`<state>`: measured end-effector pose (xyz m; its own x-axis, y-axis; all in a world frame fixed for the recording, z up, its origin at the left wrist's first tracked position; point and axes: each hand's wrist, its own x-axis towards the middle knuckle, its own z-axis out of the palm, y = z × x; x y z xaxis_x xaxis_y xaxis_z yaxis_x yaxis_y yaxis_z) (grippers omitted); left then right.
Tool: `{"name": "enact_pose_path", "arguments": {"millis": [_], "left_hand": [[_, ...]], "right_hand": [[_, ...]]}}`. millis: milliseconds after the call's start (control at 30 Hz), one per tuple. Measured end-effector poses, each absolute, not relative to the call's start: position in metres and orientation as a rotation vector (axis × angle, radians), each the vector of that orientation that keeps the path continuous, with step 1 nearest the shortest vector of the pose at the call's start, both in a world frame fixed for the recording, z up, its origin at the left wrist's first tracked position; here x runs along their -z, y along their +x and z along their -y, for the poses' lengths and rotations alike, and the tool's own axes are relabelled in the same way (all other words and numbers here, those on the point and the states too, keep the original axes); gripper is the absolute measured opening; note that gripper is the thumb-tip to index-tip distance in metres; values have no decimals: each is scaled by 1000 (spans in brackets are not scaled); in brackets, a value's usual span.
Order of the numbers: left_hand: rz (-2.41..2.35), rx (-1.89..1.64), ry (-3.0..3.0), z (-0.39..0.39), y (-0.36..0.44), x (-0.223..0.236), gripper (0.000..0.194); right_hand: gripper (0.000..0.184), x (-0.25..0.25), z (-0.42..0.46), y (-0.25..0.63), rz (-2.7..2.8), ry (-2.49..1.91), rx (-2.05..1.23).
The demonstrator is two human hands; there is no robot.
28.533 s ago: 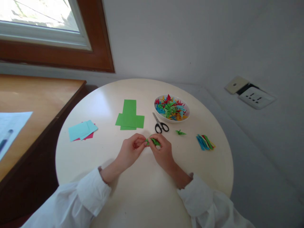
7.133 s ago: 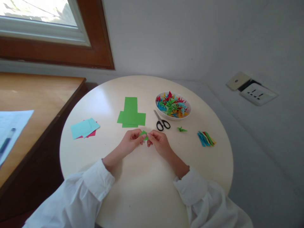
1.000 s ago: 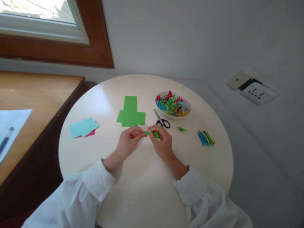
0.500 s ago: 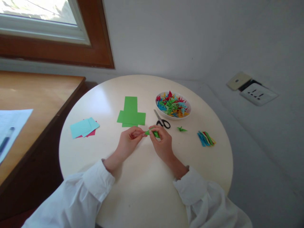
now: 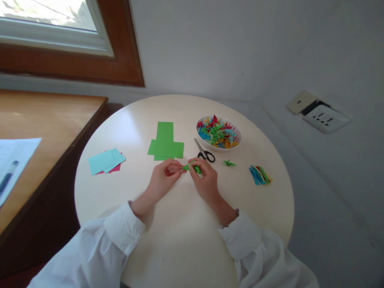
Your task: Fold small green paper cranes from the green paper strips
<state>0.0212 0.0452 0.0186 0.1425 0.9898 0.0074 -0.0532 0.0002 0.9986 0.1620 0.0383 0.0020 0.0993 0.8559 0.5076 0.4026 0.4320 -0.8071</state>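
- Left hand [image 5: 163,175]: thumb and fingers pinch the left tip of the folded green piece.
- Right hand [image 5: 207,178]: thumb and forefinger pinch its right part.
- Folded green piece [image 5: 197,170]: located between the hands, above the near-middle of the round table [image 5: 180,240].
- Tear risk: opposed pulling by the two pinches could rip a thin point.
- Crease risk: uneven thumb pressure could set a fold off line.
- Contact risk: the scissors [image 5: 203,151] lie just beyond the right hand; a forward knuckle movement could shift them.
- Disturbance risk: a left-hand sweep could skew the green sheets [image 5: 165,140], just beyond it.
- Fingers cover much of the piece; its fold layers cannot be made out.
- The right hand partly hides the scissors' left loop.
- Individual shapes overlap in the bowl [image 5: 223,149], far right; they cannot be counted.
- At far left, the frame cuts off the printed sheet [image 5: 22,154]; its text is illegible.
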Motion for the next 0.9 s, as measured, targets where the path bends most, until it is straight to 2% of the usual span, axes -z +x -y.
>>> {"name": "enact_pose_path", "arguments": {"millis": [300, 900], "left_hand": [[-995, -1091, 1102, -47, 25, -22, 37], [-1032, -1118, 1198, -44, 25, -19, 29]], "right_hand": [[4, 0, -35, 159, 1546, -1113, -559], [7, -6, -35, 157, 1579, -1136, -462]]}}
